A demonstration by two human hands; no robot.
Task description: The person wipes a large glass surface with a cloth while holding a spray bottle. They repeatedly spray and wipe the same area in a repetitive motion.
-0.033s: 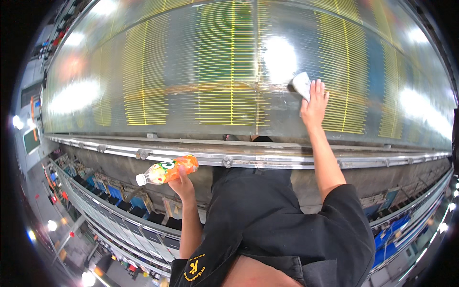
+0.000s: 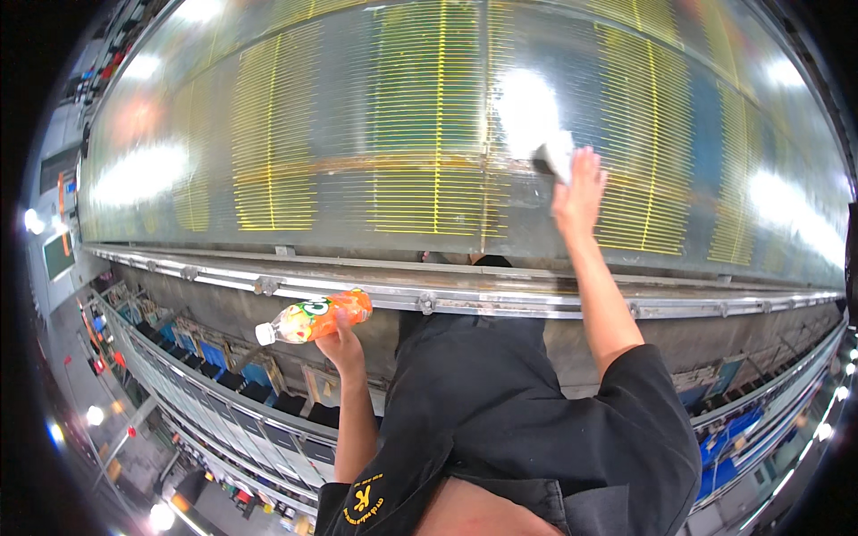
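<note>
Glass fills the view ahead, a wide curved pane (image 2: pixel 375 152) lined with thin yellow stripes and bright with reflected lights. My right hand (image 2: pixel 579 192) is raised flat against it, fingers pressed together over a small white cloth (image 2: pixel 558 154) that lies on the glass at my fingertips. My left hand (image 2: pixel 341 338) is lower and well apart, fingers curled around an orange bottle (image 2: pixel 313 319) that lies nearly level, its white cap pointing left. Just above the bottle a metal rail (image 2: pixel 500 299) with bolts runs along the foot of the pane. Below the rail, far beneath, I see rows of blue stalls (image 2: pixel 214 353) and a floor.
</note>
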